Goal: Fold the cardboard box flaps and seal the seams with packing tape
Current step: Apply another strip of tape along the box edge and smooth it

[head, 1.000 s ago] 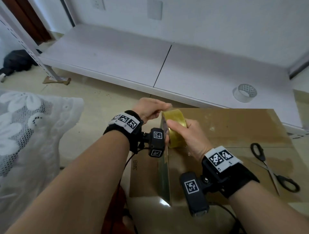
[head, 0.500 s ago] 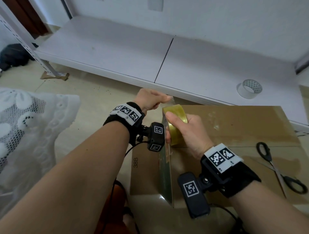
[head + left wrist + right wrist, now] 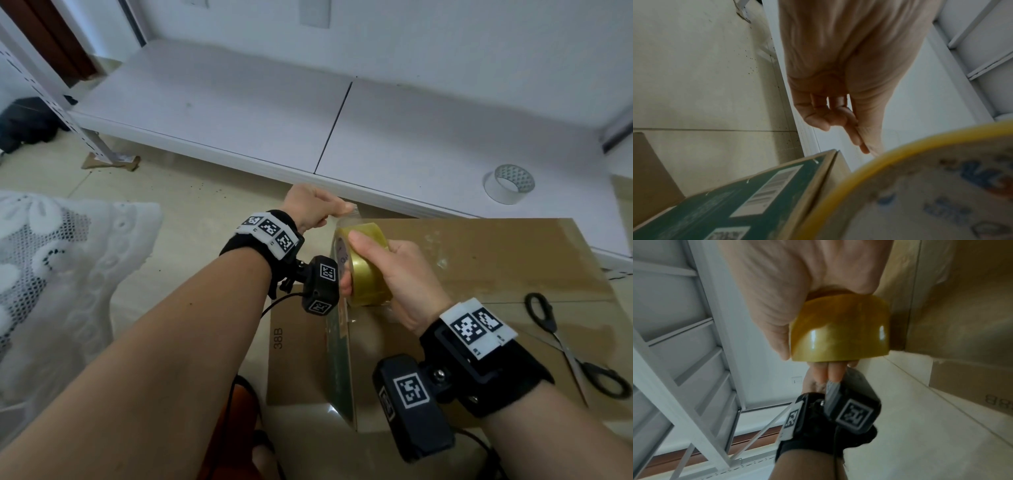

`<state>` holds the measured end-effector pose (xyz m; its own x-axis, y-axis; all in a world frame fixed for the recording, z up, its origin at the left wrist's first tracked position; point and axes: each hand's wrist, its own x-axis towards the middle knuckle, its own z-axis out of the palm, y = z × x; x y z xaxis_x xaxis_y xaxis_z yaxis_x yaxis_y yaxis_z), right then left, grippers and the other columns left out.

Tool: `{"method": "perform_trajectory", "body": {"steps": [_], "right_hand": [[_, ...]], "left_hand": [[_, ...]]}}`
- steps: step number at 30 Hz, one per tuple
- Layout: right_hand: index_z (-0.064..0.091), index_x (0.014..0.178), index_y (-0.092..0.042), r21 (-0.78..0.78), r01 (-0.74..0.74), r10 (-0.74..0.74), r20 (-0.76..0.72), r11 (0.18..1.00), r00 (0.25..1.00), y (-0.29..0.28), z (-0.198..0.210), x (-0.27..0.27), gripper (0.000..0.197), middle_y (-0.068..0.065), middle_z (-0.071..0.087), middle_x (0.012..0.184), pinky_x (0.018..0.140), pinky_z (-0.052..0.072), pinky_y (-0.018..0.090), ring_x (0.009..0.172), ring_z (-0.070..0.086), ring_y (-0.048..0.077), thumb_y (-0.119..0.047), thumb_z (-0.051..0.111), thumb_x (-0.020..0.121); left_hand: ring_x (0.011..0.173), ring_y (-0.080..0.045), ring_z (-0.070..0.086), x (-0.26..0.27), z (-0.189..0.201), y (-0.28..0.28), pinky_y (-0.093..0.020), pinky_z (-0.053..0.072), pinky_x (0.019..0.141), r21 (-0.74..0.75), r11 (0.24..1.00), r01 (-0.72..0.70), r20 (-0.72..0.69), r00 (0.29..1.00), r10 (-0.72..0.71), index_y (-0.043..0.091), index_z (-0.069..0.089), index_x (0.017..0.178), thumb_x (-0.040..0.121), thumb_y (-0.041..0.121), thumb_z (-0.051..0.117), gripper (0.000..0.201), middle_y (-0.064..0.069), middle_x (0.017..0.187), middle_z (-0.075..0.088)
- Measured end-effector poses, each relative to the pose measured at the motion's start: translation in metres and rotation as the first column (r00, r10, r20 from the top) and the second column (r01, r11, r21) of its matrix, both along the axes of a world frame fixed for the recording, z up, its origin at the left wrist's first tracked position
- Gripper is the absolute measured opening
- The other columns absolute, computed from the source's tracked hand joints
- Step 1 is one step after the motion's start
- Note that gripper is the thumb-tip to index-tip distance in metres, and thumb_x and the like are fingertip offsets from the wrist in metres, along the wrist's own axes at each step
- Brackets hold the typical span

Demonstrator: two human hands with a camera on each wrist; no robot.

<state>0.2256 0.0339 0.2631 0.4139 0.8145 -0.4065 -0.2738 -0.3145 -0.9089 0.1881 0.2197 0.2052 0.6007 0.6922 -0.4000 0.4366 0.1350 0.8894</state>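
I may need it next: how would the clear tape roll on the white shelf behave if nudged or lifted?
The clear tape roll stands on its flat end on the white shelf, so a nudge would probably slide it, not roll it. It looks thin-walled and hollow, so likely light. Its glossy surface may be slippery.

Scissors (image 3: pixel 575 346) lie on the box (image 3: pixel 479 260) top's right; its middle is bare.
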Motion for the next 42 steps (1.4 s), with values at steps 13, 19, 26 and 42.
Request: {"method": "perform_trajectory", "body": {"steps": [13, 19, 26, 42], "right_hand": [[0.064, 0.076, 0.0, 0.084, 0.016, -0.025, 0.104, 0.996, 0.994, -0.004, -0.008, 0.003, 0.035, 0.014, 0.065, 0.064, 0.064, 0.053, 0.036, 0.057, 0.061, 0.019, -0.036, 0.065, 0.077], [0.065, 0.071, -0.007, 0.081, 0.038, -0.042, 0.045, 0.996, 0.998, -0.001, -0.01, 0.004, 0.03, 0.015, 0.064, 0.064, 0.065, 0.052, 0.039, 0.057, 0.06, 0.022, -0.037, 0.068, 0.075], [0.065, 0.073, -0.008, 0.068, 0.057, -0.055, -0.025, 0.996, 0.998, 0.002, -0.01, 0.007, 0.029, 0.013, 0.065, 0.064, 0.065, 0.052, 0.039, 0.057, 0.061, 0.022, -0.037, 0.069, 0.073], [0.066, 0.081, -0.005, 0.062, 0.013, -0.011, -0.022, 0.998, 1.0, 0.001, -0.014, 0.009, 0.034, 0.011, 0.068, 0.066, 0.062, 0.054, 0.032, 0.058, 0.063, 0.019, -0.038, 0.069, 0.072]], "left_hand": [[0.085, -0.016, 0.064, 0.004, -0.01, 0.006, -0.03, 0.055, 0.077, 0.101, 0.991, 0.089, -0.095, 0.992, -0.079, 0.018, 0.074, 0.072, 0.072, 0.027, 0.083, 0.013, -0.002, 0.085, 0.074], [0.079, -0.014, 0.065, 0.009, -0.013, 0.012, -0.031, 0.058, 0.078, 0.092, 0.993, 0.07, -0.09, 0.994, -0.062, 0.014, 0.074, 0.074, 0.071, 0.027, 0.084, 0.017, -0.001, 0.081, 0.072], [0.064, -0.01, 0.058, 0.013, -0.009, 0.008, -0.017, 0.052, 0.061, 0.08, 0.989, 0.124, -0.128, 0.985, -0.114, 0.009, 0.073, 0.074, 0.074, 0.018, 0.081, 0.013, -0.003, 0.071, 0.067], [0.086, -0.011, 0.062, 0.014, 0.0, 0.01, -0.027, 0.058, 0.076, 0.041, 0.982, 0.185, -0.275, 0.947, -0.167, 0.002, 0.07, 0.104, 0.077, 0.025, 0.079, 0.036, -0.002, 0.09, 0.069]]}}
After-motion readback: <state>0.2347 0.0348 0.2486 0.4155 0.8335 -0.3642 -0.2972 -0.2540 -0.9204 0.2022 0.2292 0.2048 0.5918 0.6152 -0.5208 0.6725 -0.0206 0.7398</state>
